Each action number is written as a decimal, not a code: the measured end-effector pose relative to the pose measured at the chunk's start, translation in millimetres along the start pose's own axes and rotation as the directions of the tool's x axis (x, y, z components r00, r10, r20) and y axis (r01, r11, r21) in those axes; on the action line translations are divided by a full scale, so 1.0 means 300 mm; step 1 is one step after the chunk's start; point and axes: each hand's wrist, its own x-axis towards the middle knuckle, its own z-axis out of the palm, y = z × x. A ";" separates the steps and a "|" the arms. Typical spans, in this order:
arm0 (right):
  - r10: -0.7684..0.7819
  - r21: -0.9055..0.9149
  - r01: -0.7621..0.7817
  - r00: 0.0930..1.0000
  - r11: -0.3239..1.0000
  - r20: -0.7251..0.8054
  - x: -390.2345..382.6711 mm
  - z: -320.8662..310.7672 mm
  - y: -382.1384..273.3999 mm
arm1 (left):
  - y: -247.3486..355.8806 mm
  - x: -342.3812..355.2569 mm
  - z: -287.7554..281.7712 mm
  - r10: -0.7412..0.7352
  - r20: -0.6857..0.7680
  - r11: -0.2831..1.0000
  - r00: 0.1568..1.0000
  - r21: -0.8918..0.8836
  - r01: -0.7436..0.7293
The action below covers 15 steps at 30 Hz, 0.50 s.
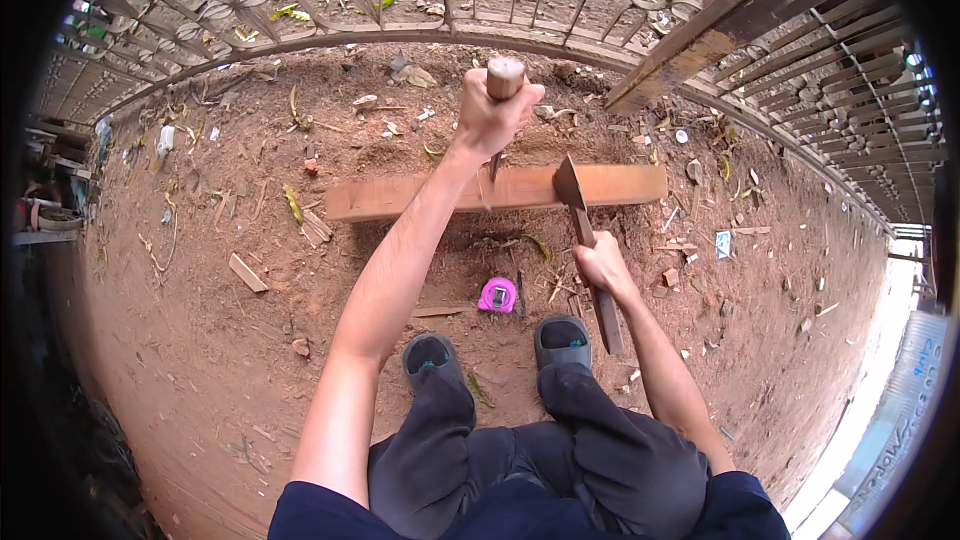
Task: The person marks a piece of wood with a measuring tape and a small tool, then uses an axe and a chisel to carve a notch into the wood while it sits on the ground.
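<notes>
My left hand (485, 120) is closed around the wooden handle of a chisel-like tool (505, 75), held upright with its dark blade at a reddish wooden beam (380, 198). My right hand (602, 265) grips the long dark handle of a hatchet-like tool (570, 185), whose flat head is over the beam's right part. The beam lies crosswise on the dirt ground in front of me. Between the beam and my sandalled feet lies a pink tape measure (497, 295).
An ornamental metal fence (390, 20) runs along the far side, with a slanting post (670, 70) at the right. Wood scraps (248, 273), leaves and stones are scattered over the dirt. A corrugated sheet (900, 410) stands at the right edge, and dark clutter lines the left edge.
</notes>
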 end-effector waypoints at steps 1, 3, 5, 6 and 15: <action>-0.057 -0.025 0.057 0.998 0.998 -0.034 0.009 0.015 0.086 | 0.007 0.040 0.000 -0.098 -0.013 0.988 0.995 -0.122 0.096; -0.157 -0.107 0.146 0.983 0.983 -0.100 0.014 0.083 0.154 | 0.022 0.055 -0.056 -0.195 -0.057 0.964 0.979 -0.196 0.181; -0.121 -0.044 0.118 0.990 0.992 -0.078 0.028 0.072 0.163 | 0.015 0.062 -0.080 -0.176 -0.098 0.956 0.979 -0.254 0.147; -0.089 0.021 0.090 0.995 0.996 -0.054 0.038 0.066 0.165 | 0.011 0.062 -0.086 -0.178 -0.095 0.955 0.979 -0.255 0.149; -0.034 0.079 0.034 0.999 0.996 -0.005 0.026 0.043 0.074 | 0.036 0.084 -0.057 -0.211 -0.075 0.959 0.975 -0.209 0.192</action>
